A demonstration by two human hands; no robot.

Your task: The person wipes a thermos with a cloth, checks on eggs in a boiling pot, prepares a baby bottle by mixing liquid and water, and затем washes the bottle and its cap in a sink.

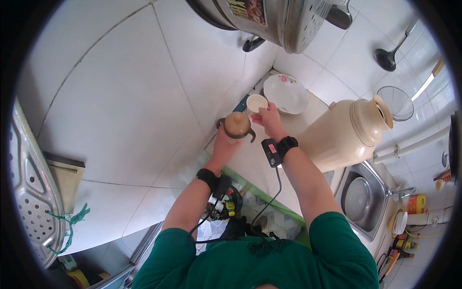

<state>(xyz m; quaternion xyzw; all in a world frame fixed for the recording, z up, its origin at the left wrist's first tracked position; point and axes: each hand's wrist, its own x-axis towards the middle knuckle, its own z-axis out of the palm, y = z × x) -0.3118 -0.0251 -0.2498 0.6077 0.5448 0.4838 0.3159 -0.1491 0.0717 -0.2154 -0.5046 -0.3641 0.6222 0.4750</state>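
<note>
My left hand (226,141) is closed around a lidded pot (236,125) with a brownish domed lid and a dark collar that has a spout and a handle. Just to its right, my right hand (267,118) grips a small white cup (256,103) by its side. The cup and the pot are side by side, very close; whether they touch cannot be told. A white plate (285,93) with a pink flower lies on the countertop (252,171) beyond my right hand. Something dark blue, partly covered by the cup, lies by the wall. The cup's contents are unclear.
A large cream flask-like container (341,133) stands right of my right forearm. Farther right is a steel sink (375,216) with a round lid or basin (357,198). Large metal cookware (274,21) is overhead. A ladle (386,59) and a wire strainer (396,103) hang on the tiled wall.
</note>
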